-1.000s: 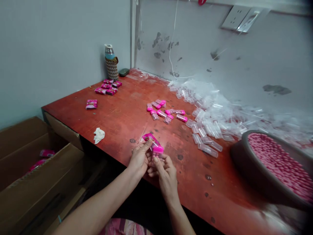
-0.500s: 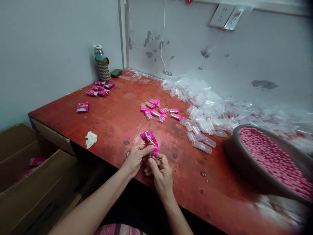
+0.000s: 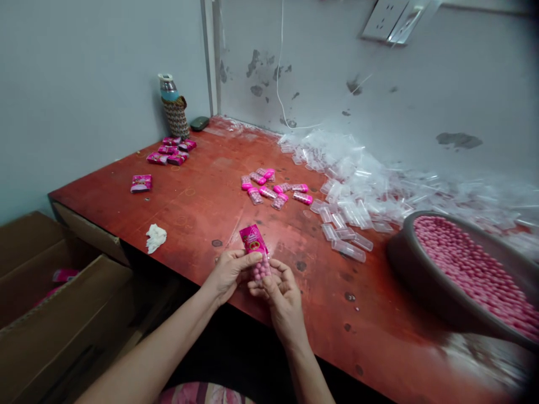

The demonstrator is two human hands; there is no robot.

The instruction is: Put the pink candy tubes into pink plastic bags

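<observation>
My left hand (image 3: 229,272) pinches a candy packet (image 3: 254,240) between thumb and fingers near the table's front edge. Its upper part is magenta and printed; round pink candies show through the clear lower end. My right hand (image 3: 283,294) has its curled fingers and thumb at the lower right side of the same packet. The fingers behind the packet are partly hidden. Beyond my hands lie several filled candy tubes (image 3: 267,192) with bright pink caps, in a loose cluster on the red table (image 3: 202,207).
Clear empty tubes (image 3: 353,202) are heaped along the wall. A brown basin (image 3: 404,264) of pink candies (image 3: 467,264) stands at the right. Pink packets (image 3: 168,151) lie near a bottle (image 3: 174,112) at the back left. A cardboard box (image 3: 63,314) is beside the table.
The packet has turned in my hands: its printed face and the candies now show more plainly, and the pink cap area is covered. My right fingers have loosened and shifted slightly right.
</observation>
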